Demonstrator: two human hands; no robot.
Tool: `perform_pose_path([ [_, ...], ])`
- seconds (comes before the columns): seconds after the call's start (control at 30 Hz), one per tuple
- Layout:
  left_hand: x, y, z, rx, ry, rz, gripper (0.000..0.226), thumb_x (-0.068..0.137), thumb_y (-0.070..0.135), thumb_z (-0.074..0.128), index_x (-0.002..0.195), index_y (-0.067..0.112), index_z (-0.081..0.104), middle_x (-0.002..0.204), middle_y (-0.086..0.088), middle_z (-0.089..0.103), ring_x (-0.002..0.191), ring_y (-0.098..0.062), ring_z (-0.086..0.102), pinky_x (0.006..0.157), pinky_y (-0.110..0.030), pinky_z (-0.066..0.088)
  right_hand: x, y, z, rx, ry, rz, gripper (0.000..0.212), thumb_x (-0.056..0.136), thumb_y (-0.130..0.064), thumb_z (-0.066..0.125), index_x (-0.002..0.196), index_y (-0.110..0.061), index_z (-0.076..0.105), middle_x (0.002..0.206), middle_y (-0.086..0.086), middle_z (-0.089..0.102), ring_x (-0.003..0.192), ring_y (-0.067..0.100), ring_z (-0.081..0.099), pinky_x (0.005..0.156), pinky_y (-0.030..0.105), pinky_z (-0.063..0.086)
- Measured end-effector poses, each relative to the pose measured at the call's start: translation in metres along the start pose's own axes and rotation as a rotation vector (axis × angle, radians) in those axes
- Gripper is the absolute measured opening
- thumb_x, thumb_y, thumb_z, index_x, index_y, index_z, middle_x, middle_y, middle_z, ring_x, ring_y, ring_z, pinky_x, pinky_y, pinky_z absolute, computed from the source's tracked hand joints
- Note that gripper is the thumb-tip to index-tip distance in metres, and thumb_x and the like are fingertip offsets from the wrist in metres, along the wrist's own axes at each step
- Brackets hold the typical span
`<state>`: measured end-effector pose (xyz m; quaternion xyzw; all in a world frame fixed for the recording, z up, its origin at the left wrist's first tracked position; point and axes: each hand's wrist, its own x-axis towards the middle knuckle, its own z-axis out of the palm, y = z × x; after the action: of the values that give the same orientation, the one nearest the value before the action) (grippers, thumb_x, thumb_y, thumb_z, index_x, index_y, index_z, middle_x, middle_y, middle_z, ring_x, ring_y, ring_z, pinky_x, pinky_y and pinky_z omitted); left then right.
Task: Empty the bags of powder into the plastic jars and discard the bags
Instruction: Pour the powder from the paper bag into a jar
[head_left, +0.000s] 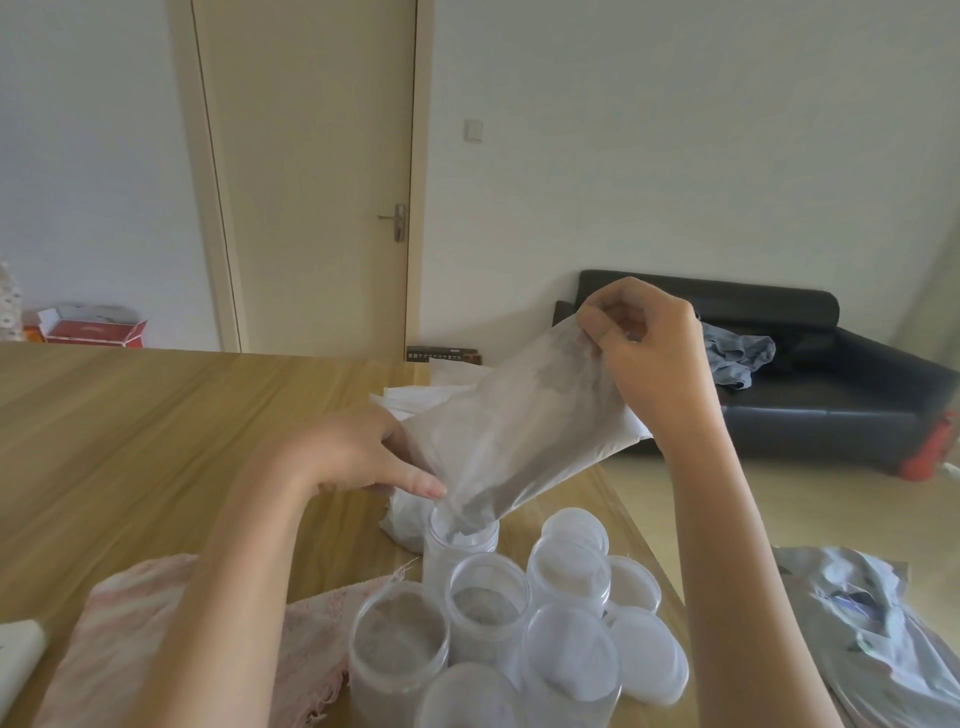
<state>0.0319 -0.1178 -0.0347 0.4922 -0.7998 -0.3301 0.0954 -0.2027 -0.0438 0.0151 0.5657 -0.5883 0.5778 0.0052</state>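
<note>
We see the right hand (644, 353) pinching the raised end of a translucent plastic bag of grey powder (524, 431), tilted so its lower mouth sits in a clear round plastic jar (460, 545) near the right edge of the wooden table (130, 426). The left hand (363, 452) touches the bag's lower part, thumb straight. More clear jars (488, 603) crowd just beside it, while bare tabletop spreads left.
</note>
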Motion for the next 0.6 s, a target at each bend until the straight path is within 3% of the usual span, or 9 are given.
perform_pose_path([
  [0.33,-0.0006,0.0009,-0.0005,0.035,-0.018,-0.014,0.023,0.067,0.056,0.084,0.067,0.036,0.072,0.072,0.013,0.069,0.069,0.000,0.063,0.070,-0.022,0.045,-0.0007,-0.0016,0.0008,0.004,-0.007,-0.008,0.009,0.090,-0.012,0.063,0.085,-0.017,0.068,0.069,-0.009,0.068,0.073,0.010,0.063,0.069,0.017,0.048],
  [0.43,0.0001,0.0018,-0.0004,0.038,-0.026,-0.015,0.024,0.069,0.054,0.084,0.075,0.032,0.074,0.076,0.014,0.071,0.072,0.000,0.064,0.075,-0.022,0.047,-0.0010,-0.0025,0.0014,-0.011,-0.023,-0.010,0.009,0.090,-0.013,0.063,0.084,-0.017,0.068,0.069,-0.009,0.068,0.075,0.010,0.063,0.073,0.021,0.049],
  [0.6,-0.0002,0.0012,-0.0006,0.043,-0.034,-0.008,0.023,0.071,0.051,0.084,0.072,0.032,0.071,0.070,0.017,0.068,0.066,0.003,0.062,0.068,-0.020,0.043,-0.0015,-0.0041,0.0024,-0.028,-0.015,-0.008,0.008,0.090,-0.014,0.063,0.085,-0.018,0.068,0.069,-0.009,0.067,0.076,0.010,0.063,0.078,0.030,0.052],
])
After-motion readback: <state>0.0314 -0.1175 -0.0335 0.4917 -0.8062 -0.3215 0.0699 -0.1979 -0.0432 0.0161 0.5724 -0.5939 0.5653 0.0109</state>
